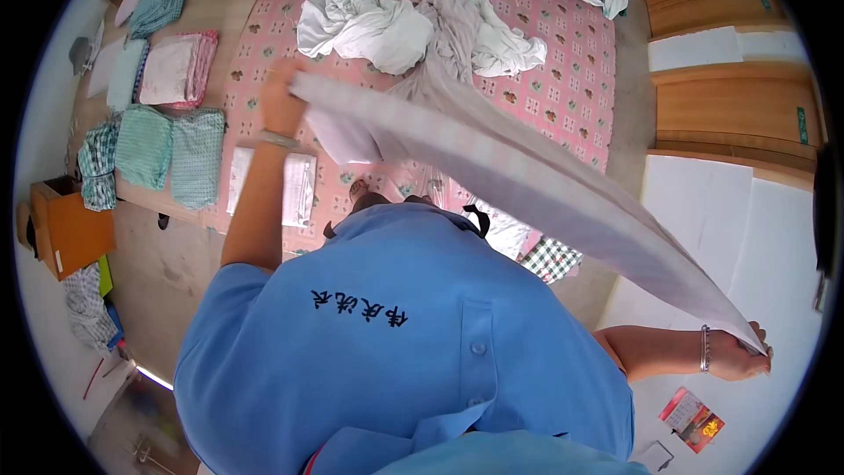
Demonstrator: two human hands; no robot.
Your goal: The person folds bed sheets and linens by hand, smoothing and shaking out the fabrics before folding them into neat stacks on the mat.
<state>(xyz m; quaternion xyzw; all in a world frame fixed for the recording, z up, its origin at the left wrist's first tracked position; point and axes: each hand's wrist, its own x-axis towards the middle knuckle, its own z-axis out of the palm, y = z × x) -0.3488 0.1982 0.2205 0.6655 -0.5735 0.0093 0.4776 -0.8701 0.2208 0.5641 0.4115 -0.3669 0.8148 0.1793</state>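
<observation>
A long pale pink-white cloth [527,167] is stretched between my two hands, its far part trailing onto the pink patterned floor covering [571,105]. My left hand [283,97], slightly blurred, grips one corner at the upper left. Far out at the lower right, my right hand [740,355] is closed on the opposite corner. Below the cloth's left end lies a folded white-pink piece [299,189]. Crumpled white cloths [365,26] lie beyond the stretched cloth.
Folded green checked stacks [145,145] and a pink-white stack [176,70] lie at the left. An orange box [70,227] stands at the far left. A checked cloth [551,259] is near my body. Wooden doors [734,114] line the right wall.
</observation>
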